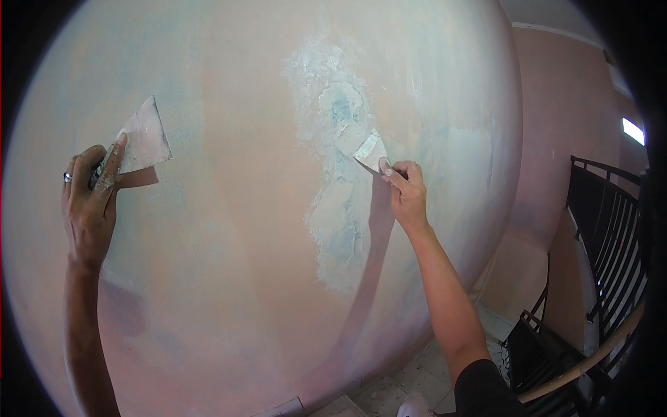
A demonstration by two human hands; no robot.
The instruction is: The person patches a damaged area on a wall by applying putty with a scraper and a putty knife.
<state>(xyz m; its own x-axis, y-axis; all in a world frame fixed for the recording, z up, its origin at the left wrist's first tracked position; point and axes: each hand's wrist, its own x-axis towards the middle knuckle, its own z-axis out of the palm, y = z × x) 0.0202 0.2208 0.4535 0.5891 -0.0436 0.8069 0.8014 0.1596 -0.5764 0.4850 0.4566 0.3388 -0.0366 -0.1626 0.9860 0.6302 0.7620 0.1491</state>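
My left hand (pixel 94 201) grips a wide, putty-coated scraper (pixel 144 135), raised at the left in front of the pale, mottled pink and bluish wall (pixel 229 174). My right hand (pixel 408 198) is closed on a narrower putty knife (pixel 369 150), its blade against a rough patch of whitish filler (pixel 326 111). This patch runs vertically down the middle of the wall, with light blue showing through in places.
At the right, black metal railings (pixel 604 250) line a stairwell with pink walls and a small bright opening (pixel 632 131). A wooden handrail (pixel 583 365) crosses the lower right. Tiled floor (pixel 424 375) and part of a light shoe (pixel 413 405) show at the bottom.
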